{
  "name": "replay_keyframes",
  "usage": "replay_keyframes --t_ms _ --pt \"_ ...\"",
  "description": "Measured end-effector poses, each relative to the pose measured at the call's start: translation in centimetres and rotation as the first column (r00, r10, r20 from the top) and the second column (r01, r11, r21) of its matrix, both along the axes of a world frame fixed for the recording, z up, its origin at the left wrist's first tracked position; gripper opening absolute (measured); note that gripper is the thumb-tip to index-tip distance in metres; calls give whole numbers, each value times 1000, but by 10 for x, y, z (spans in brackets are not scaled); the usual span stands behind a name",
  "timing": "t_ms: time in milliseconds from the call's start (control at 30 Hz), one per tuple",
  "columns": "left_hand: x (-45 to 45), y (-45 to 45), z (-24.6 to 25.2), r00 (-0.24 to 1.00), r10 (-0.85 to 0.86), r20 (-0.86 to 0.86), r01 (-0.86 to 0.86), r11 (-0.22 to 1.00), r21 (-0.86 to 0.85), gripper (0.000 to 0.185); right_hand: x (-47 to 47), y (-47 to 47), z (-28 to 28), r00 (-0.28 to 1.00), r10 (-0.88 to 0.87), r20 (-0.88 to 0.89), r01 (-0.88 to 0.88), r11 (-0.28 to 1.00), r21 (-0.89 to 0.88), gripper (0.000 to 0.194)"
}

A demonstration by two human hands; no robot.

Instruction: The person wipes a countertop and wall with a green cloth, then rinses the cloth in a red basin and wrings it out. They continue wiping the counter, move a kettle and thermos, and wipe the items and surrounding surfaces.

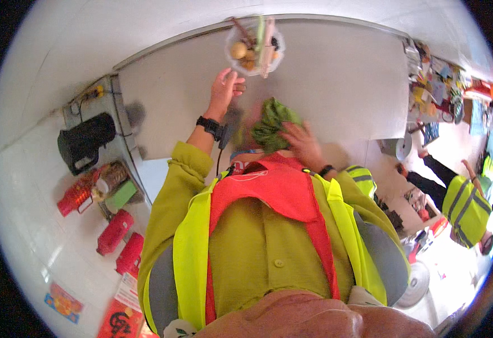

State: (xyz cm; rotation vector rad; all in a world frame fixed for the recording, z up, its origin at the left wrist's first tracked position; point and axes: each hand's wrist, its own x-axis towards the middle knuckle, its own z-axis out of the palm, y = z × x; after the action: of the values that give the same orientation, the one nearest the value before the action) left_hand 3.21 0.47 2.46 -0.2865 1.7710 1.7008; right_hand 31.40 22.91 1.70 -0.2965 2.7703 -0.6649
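My left hand (228, 88), with a black watch (209, 127) on its wrist, reaches over the grey tabletop (339, 76). Its fingers are a little apart, hold nothing and stop just short of a clear plastic bowl (228, 50). In the bowl are round yellow-brown pieces (239, 50), and long pink and green pieces (266, 46) lie across it; blur hides what they are. Close to my apron, my right hand (303, 143) grips the right side of a crumpled green bundle (274, 124), cloth or leaves, I cannot tell which.
Left of the table stand a black jug (87, 141) and several red flasks (115, 231). A black cable (219, 158) hangs by my left wrist. Mixed packets (434, 91) crowd the right end. Further right is a person in a yellow vest (466, 211).
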Motion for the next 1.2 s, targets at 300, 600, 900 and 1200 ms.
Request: replay_keyframes --t_ms 300,600,900,1200 --pt "123 -189 19 987 156 -45 -161 976 -149 31 -5 79 14 974 -218 -66 227 952 205 69" --pt "203 -304 36 934 343 -100 -352 932 -91 29 -175 -136 7 985 152 -82 -135 973 187 94" --pt "268 -385 52 823 555 -124 -568 814 -121 26 -378 -378 -31 832 353 -427 -283 933 221 104" --pt "305 -405 34 809 587 -35 -585 798 -144 31 -302 -472 -15 730 661 -176 -576 733 363 90"
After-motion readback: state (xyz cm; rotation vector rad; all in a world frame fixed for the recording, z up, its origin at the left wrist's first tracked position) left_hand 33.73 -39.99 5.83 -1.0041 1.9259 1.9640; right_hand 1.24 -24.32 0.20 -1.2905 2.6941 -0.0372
